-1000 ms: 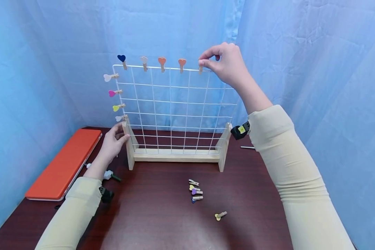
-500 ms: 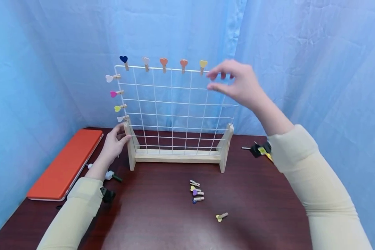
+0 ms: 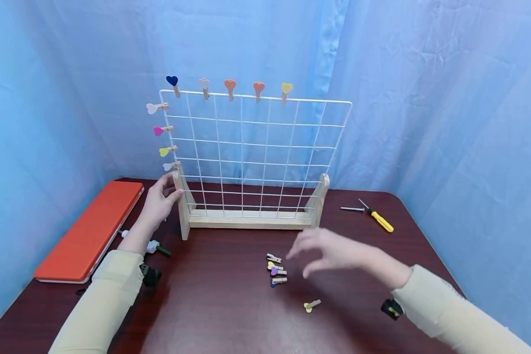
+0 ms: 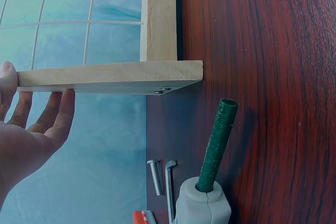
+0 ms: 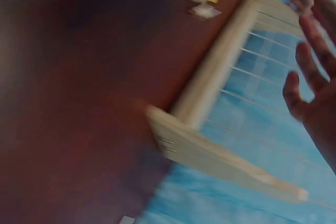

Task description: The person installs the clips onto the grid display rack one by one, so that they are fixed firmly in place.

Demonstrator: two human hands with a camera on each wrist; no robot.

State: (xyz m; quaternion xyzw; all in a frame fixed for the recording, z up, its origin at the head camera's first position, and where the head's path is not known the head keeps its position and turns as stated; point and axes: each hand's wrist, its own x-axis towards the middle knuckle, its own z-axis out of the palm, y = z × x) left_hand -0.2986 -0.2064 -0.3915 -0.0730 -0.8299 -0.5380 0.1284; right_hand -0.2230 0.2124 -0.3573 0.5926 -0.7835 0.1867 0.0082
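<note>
A white wire grid (image 3: 265,144) stands upright in a wooden stand (image 3: 248,223). My left hand (image 3: 158,200) holds the stand's left side board (image 4: 110,74) between thumb and fingers. Heart-topped clothespins line the grid's top bar, among them a navy one (image 3: 172,81) and a yellow one (image 3: 286,89) farthest right; several more are clipped down its left edge. Over the table, my right hand (image 3: 332,251) hovers with fingers spread and holds nothing. Just left of it lies a small group of loose clothespins, including a purple one (image 3: 278,271). A yellow clothespin (image 3: 311,306) lies nearer the front.
An orange case (image 3: 93,231) lies at the left. Beside my left forearm is a white tool with a green rod (image 4: 216,145), near a bolt (image 4: 155,177) and a hex key (image 4: 169,187). A yellow-handled screwdriver (image 3: 382,221) and a metal rod (image 3: 351,209) lie at right.
My right hand let go of the yellow clothespin on the top bar, then moved down to the loose clothespins on the table. The left hand stays on the stand.
</note>
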